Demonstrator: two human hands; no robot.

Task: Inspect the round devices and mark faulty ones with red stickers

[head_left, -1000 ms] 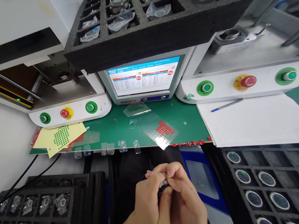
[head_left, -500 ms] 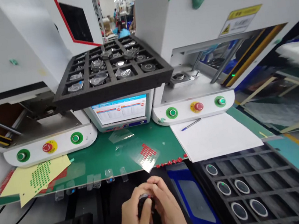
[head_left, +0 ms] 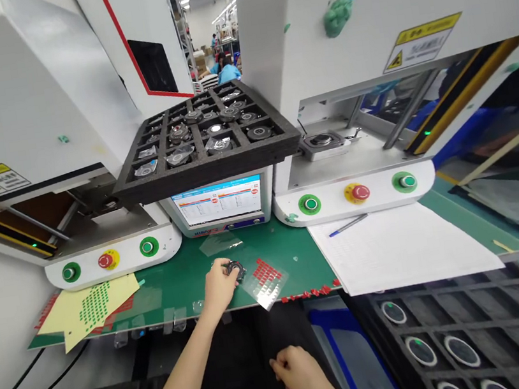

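My left hand (head_left: 218, 285) reaches forward over the green mat (head_left: 180, 283) with its fingers closed on a small round black part (head_left: 236, 268), just left of a clear film sheet of red stickers (head_left: 266, 278). My right hand (head_left: 300, 377) stays low near my body with its fingers curled; what they hold, if anything, is too small to make out. A black foam tray (head_left: 209, 163) of similar round parts rests on top of the monitor (head_left: 219, 200).
Two white machines with green and red buttons (head_left: 356, 193) flank the monitor. A yellow sheet of green stickers (head_left: 86, 306) lies at the left, white paper (head_left: 402, 245) with a pen at the right. Black trays of round parts (head_left: 453, 334) sit at lower right and lower left.
The two hands were together near my body on the small part. Now the left hand has stretched out to the mat with the part, and the right hand has dropped lower.
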